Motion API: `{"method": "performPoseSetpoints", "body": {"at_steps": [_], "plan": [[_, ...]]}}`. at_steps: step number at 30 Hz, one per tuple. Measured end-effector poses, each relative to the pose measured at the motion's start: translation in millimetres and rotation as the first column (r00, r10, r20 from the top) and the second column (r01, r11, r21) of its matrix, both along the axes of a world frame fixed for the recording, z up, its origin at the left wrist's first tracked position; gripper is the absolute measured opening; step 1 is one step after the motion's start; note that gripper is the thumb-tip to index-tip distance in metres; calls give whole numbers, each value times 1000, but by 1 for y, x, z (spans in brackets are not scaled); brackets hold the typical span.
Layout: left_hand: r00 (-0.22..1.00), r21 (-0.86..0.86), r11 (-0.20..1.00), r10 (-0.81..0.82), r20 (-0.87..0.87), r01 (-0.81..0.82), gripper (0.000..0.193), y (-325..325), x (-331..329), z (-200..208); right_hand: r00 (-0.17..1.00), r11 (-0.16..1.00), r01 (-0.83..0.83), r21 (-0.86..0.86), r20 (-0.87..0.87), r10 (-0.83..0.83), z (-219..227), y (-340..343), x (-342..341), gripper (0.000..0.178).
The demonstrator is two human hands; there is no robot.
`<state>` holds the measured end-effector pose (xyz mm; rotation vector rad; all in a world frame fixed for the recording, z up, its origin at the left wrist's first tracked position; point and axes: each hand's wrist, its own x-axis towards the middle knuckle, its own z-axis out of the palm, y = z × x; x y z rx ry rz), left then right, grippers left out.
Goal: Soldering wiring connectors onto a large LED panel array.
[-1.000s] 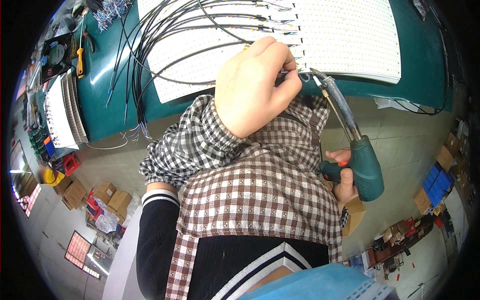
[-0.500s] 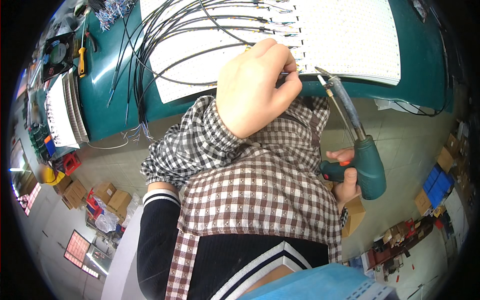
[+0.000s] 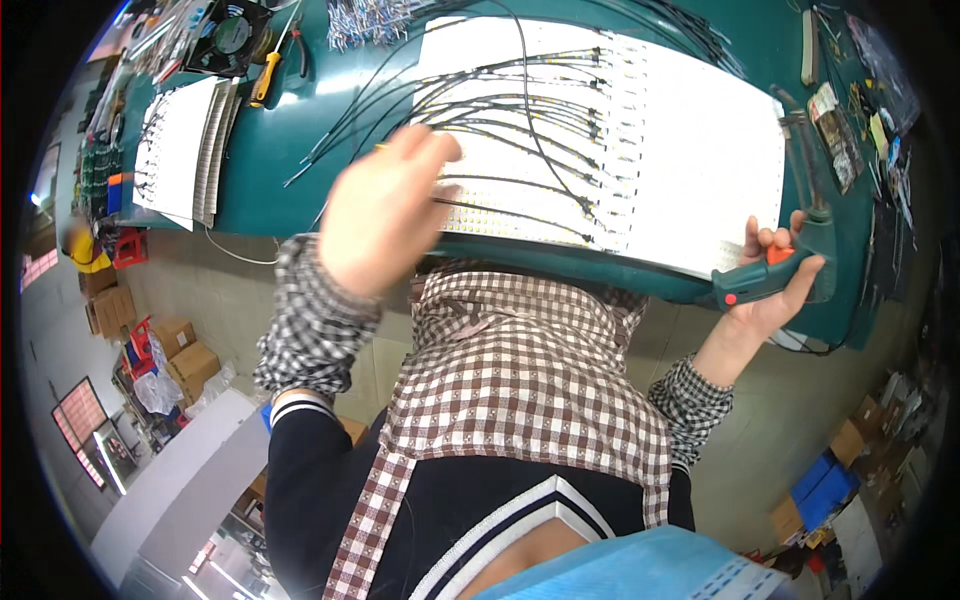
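Observation:
My right hand (image 3: pixel 760 315) is closed around the handle of a dark green soldering gun (image 3: pixel 820 245) with an orange trigger. The gun's metal tip points away from me, over the right end of a white panel (image 3: pixel 705 150) marked with small dots. My left hand (image 3: pixel 385 215) hovers at the panel's left edge, blurred, with its fingers bent near several black cables (image 3: pixel 525 108). Whether it holds a cable is not clear. The cable ends lie in a row across the panel, beside a column of small connection points.
The green table (image 3: pixel 270 190) also carries a yellow-handled screwdriver (image 3: pixel 265 80), pliers (image 3: pixel 302 55), a black fan (image 3: pixel 232 38) and a stack of white panels (image 3: pixel 180 150). A bundle of thin wires (image 3: pixel 370 20) lies at the back. Boxes (image 3: pixel 190 365) stand on the floor.
My left hand has moved left, away from the cable ends on the panel. My right hand has carried the soldering gun right and farther out, away from the panel's wired row. The view has shifted.

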<state>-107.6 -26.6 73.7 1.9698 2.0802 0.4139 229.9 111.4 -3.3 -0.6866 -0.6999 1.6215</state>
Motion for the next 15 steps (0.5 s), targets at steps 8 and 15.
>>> {"method": "performPoseSetpoints", "body": {"at_steps": [8,15], "plan": [[961,170,961,-178,-213,216,53,75,-58,-5,993,995,89,-38,82,-85,-9,-1,-7,55],[832,58,856,-481,-276,513,39,114,-65,-38,997,997,29,-78,74,-23,-14,-9,-4,54]]}}
